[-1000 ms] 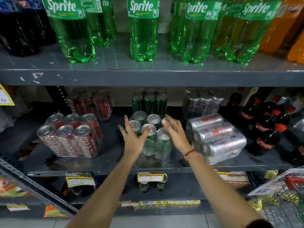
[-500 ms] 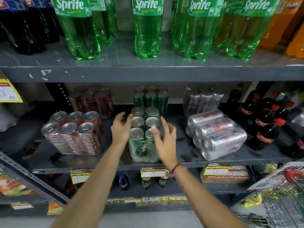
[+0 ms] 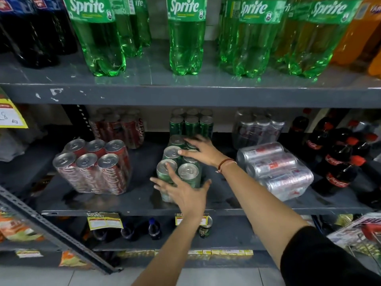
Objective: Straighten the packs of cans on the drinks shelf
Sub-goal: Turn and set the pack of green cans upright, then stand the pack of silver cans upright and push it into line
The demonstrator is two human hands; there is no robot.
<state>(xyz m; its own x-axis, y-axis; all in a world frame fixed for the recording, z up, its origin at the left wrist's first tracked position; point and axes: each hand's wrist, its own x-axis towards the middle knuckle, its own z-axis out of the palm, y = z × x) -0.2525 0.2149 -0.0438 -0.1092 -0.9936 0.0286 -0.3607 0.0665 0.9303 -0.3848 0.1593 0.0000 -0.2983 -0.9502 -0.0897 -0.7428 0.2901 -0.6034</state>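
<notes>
A shrink-wrapped pack of green cans (image 3: 188,174) stands upright in the middle of the grey drinks shelf (image 3: 134,203), its long side running front to back. My left hand (image 3: 182,194) presses flat against its front face, fingers spread. My right hand (image 3: 201,150) lies palm down on the can tops toward the back. A pack of red cola cans (image 3: 92,168) leans to the left of it. A pack of silver cans (image 3: 276,170) lies on its side at the right.
More red, green and silver packs (image 3: 190,124) stand at the back of the shelf. Small cola bottles (image 3: 338,162) crowd the right end. Large green Sprite bottles (image 3: 185,36) fill the shelf above. A wire basket (image 3: 367,240) sits at the lower right.
My left hand has moved from the pack's left side to its front face. My right hand has shifted from the right side onto the can tops. The green pack sits straighter.
</notes>
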